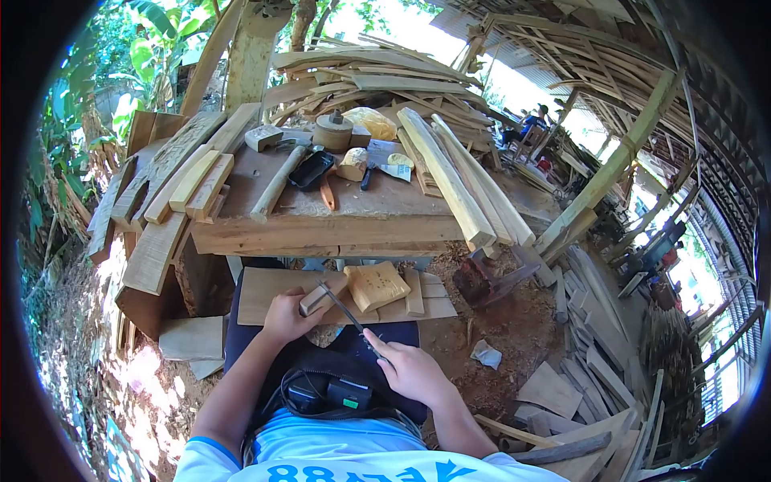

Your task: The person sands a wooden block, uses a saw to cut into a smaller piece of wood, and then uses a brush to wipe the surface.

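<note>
My left hand is closed around a small wooden block, holding it over a flat board across my lap. My right hand grips a long, slim dark metal tool that looks like a file. Its far end lies against or just over the small block; contact is too fine to tell. Right beside the block, a thicker pale wooden piece rests on the board. A narrow wooden strip lies to its right.
Ahead stands a thick wooden workbench holding a wooden-handled hammer, a black tray, an orange-handled brush and long timbers. Planks stack at left; offcuts cover the ground at right. A person sits far back.
</note>
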`<act>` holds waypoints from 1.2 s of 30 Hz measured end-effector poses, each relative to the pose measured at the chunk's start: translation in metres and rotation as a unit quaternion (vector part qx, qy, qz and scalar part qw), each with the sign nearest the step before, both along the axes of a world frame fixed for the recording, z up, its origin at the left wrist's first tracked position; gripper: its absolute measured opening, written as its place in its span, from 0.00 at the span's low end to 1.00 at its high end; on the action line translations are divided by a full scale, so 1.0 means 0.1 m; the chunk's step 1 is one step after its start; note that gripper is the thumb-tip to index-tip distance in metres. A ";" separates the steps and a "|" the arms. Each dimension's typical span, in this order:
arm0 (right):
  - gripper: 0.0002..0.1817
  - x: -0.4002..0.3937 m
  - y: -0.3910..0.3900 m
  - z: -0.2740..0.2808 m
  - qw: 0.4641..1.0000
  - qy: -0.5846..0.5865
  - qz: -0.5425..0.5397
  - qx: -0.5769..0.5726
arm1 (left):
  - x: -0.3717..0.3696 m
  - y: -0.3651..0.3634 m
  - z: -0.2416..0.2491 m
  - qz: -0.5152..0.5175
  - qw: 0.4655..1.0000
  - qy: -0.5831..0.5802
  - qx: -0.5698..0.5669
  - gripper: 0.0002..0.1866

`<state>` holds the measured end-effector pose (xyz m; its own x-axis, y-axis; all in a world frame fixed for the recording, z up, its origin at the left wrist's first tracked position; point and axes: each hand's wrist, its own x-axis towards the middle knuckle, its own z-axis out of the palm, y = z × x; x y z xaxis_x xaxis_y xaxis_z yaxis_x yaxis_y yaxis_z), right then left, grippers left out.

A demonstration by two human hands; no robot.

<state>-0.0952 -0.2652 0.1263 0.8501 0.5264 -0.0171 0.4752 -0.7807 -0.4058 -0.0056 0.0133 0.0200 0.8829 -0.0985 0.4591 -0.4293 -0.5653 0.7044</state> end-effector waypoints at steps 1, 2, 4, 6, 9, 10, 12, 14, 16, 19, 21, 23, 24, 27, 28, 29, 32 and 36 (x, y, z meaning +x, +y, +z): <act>0.38 0.06 0.03 0.00 1.000 -0.003 0.005 -0.012 | -0.01 0.00 0.02 0.003 1.000 0.014 -0.001 0.16; 0.38 0.11 0.07 -0.02 1.000 -0.005 0.011 -0.023 | -0.02 -0.01 -0.01 0.003 1.000 0.015 0.002 0.16; 0.38 0.24 0.17 -0.21 0.999 -0.028 0.018 0.001 | 0.00 -0.06 -0.08 -0.020 0.998 -0.057 -0.012 0.16; 0.37 0.32 0.26 -0.31 0.998 -0.051 0.025 0.024 | -0.02 -0.03 -0.02 -0.017 0.999 -0.028 0.003 0.16; 0.37 0.35 0.30 -0.30 0.998 -0.064 0.019 0.016 | -0.02 -0.04 0.01 -0.007 1.000 -0.008 0.012 0.16; 0.37 0.33 0.28 -0.26 0.998 -0.059 0.013 0.001 | -0.02 -0.05 0.00 -0.003 1.000 -0.015 0.009 0.16; 0.36 0.25 0.21 -0.19 0.998 -0.052 0.006 -0.017 | 0.00 -0.07 0.00 0.007 0.999 -0.009 0.031 0.17; 0.34 0.15 0.11 -0.12 0.998 -0.057 -0.009 -0.013 | 0.04 -0.09 0.00 0.020 0.999 -0.005 0.050 0.17; 0.34 0.03 -0.02 -0.10 0.998 -0.057 -0.010 -0.005 | 0.05 -0.07 0.01 0.028 0.999 0.028 0.035 0.17; 0.33 -0.07 -0.12 -0.01 0.999 -0.045 -0.017 0.001 | 0.01 -0.07 0.02 0.010 1.000 0.009 0.016 0.16; 0.33 -0.08 -0.13 -0.02 0.999 -0.031 -0.028 -0.003 | -0.02 -0.07 0.04 0.000 1.000 0.008 0.011 0.16; 0.33 0.01 -0.07 -0.07 0.998 -0.057 -0.008 0.006 | -0.01 -0.06 0.03 -0.015 1.000 0.004 0.009 0.15; 0.33 0.07 -0.03 -0.08 0.998 -0.058 -0.011 0.009 | 0.00 -0.04 0.01 -0.017 1.000 0.000 0.005 0.15; 0.33 0.22 0.16 -0.16 0.998 -0.061 0.000 0.003 | -0.01 -0.03 -0.03 -0.024 1.000 -0.015 -0.004 0.15; 0.33 0.28 0.21 -0.20 0.998 -0.066 0.000 0.013 | -0.01 -0.03 -0.01 -0.027 0.999 -0.027 -0.013 0.16; 0.33 0.30 0.23 -0.23 0.997 -0.069 0.000 0.022 | -0.02 -0.03 -0.01 -0.028 0.999 -0.026 -0.012 0.16; 0.33 0.28 0.24 -0.24 0.998 -0.066 -0.001 0.011 | -0.02 -0.06 0.03 0.000 1.000 -0.008 0.011 0.16; 0.33 0.13 0.17 -0.10 0.998 -0.048 -0.021 -0.027 | -0.03 -0.06 0.06 0.018 0.998 0.045 0.035 0.17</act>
